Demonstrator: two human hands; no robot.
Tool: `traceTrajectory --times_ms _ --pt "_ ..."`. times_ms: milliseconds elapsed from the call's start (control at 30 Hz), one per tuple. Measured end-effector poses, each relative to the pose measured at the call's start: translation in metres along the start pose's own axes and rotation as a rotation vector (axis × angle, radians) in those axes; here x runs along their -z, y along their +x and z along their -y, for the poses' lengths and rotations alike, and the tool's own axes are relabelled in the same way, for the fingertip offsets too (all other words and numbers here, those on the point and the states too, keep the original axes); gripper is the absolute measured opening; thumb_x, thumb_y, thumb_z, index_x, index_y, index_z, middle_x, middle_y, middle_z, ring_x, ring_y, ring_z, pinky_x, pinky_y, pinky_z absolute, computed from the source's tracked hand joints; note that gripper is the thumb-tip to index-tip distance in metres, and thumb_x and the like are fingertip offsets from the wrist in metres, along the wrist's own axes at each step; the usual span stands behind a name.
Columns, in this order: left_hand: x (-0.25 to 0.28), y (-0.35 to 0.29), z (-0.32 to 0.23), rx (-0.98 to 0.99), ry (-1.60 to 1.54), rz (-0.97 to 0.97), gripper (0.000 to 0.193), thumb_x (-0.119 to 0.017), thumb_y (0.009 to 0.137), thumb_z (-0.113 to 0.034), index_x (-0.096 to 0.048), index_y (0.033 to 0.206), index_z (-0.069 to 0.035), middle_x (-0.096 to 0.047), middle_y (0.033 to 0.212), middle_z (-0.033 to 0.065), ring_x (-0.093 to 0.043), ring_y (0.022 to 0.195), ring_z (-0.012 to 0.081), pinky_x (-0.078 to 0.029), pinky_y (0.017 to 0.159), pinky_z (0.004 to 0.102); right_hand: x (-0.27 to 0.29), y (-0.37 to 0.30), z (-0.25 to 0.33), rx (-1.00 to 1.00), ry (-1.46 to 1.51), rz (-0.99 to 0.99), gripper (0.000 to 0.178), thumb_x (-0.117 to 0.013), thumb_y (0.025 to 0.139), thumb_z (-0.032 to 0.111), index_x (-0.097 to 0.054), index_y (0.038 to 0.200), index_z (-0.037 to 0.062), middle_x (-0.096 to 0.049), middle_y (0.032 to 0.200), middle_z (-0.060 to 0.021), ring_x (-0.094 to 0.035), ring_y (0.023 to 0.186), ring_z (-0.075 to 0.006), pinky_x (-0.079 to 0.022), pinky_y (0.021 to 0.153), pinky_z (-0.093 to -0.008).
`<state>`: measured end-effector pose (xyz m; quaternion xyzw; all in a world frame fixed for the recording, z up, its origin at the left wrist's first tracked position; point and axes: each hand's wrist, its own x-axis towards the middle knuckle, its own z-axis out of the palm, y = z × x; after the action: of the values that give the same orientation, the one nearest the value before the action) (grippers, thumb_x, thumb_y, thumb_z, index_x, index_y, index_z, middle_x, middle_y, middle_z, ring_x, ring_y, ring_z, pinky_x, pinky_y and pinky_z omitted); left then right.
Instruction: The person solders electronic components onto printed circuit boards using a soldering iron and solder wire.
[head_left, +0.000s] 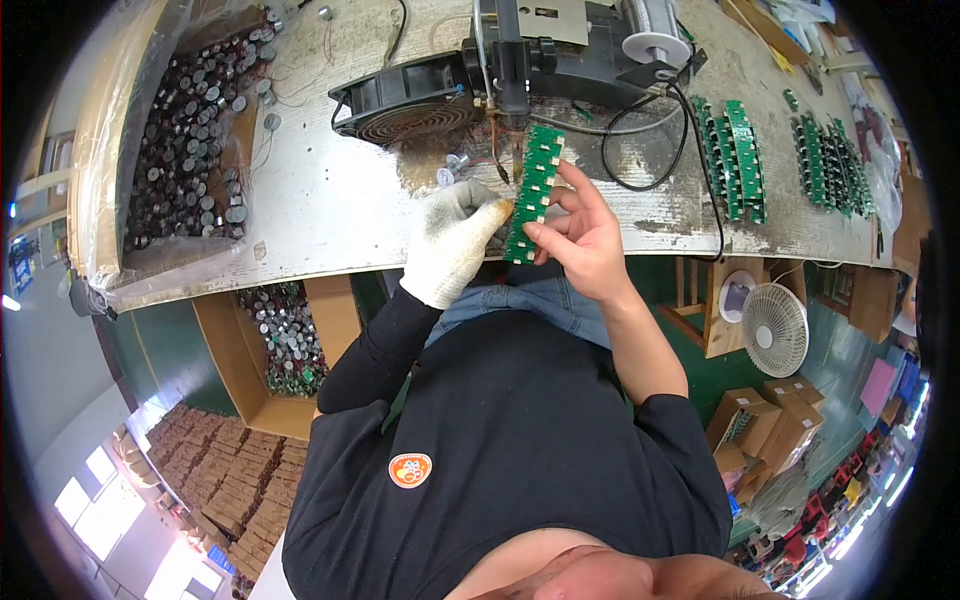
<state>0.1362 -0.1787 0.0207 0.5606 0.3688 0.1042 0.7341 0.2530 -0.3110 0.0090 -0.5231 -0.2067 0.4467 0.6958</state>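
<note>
A long green circuit board strip (537,190) with small pale connectors along its edges is tilted up in front of me. My right hand (583,238), bare, is closed on its lower right side, thumb on the face and fingers behind. At the strip's left edge is my left hand (449,240), in a white knitted glove with a darkened thumb tip. Its fingers are curled into a pinch, and what they hold is hidden. Just beyond the glove, small silver motors (446,177) rest on the table. A soldering head (512,110) stands upright behind the strip's top end.
A black fan (410,105) and a solder wire spool (656,45) stand at the back. Many wired motors fill a lined box (112,150) at left. Rows of green board strips (738,160) lie at right. A black cable (690,150) loops across the table (330,225).
</note>
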Motion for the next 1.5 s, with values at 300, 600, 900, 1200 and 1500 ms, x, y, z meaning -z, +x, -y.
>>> traceTrajectory --times_ms 300,600,900,1200,1500 --pt "-0.005 -0.002 -0.006 -0.033 -0.028 -0.030 0.017 -0.059 0.089 -0.013 -0.064 0.087 0.003 -0.064 0.076 0.0049 -0.058 0.069 0.0090 -0.046 0.062 0.0242 -0.002 -0.002 0.001 0.004 0.005 0.008 0.072 -0.063 0.083 -0.006 -0.025 0.143 0.0036 -0.057 0.106 -0.0135 -0.062 0.071 -0.0111 -0.050 0.053 -0.0210" --pt "-0.006 -0.005 -0.011 0.000 -0.013 -0.040 0.018 -0.059 0.089 -0.013 -0.064 0.090 0.004 -0.065 0.079 0.0052 -0.058 0.071 0.0088 -0.047 0.063 0.0238 -0.003 -0.003 0.004 0.011 0.024 0.008 0.072 -0.063 0.083 -0.006 -0.025 0.143 0.0036 -0.057 0.106 -0.0131 -0.062 0.071 -0.0112 -0.050 0.053 -0.0207" --pt "-0.006 0.000 -0.004 -0.061 0.021 -0.041 0.017 -0.059 0.088 -0.012 -0.065 0.087 0.004 -0.064 0.076 0.0044 -0.057 0.071 0.0076 -0.045 0.062 0.0232 0.000 -0.002 -0.004 0.009 0.001 -0.003 0.072 -0.063 0.083 -0.006 -0.025 0.143 0.0029 -0.057 0.108 -0.0142 -0.062 0.071 -0.0111 -0.050 0.053 -0.0208" --pt "0.009 -0.011 0.006 -0.195 0.193 -0.096 0.023 -0.067 0.084 -0.013 -0.059 0.097 0.003 -0.061 0.091 0.0085 -0.059 0.079 0.0122 -0.049 0.070 0.0265 -0.002 -0.002 -0.001 -0.006 -0.014 -0.023 0.072 -0.063 0.082 -0.007 -0.026 0.143 0.0028 -0.057 0.105 -0.0145 -0.062 0.069 -0.0125 -0.050 0.053 -0.0220" --pt "0.108 0.008 -0.001 -0.529 0.614 -0.632 0.027 -0.068 0.079 -0.007 -0.059 0.102 0.002 -0.060 0.093 0.0108 -0.058 0.070 0.0148 -0.048 0.065 0.0259 -0.003 0.002 -0.003 0.007 -0.047 -0.117 0.069 -0.062 0.083 -0.006 -0.027 0.142 -0.0008 -0.057 0.101 -0.0136 -0.061 0.067 -0.0122 -0.050 0.050 -0.0220"
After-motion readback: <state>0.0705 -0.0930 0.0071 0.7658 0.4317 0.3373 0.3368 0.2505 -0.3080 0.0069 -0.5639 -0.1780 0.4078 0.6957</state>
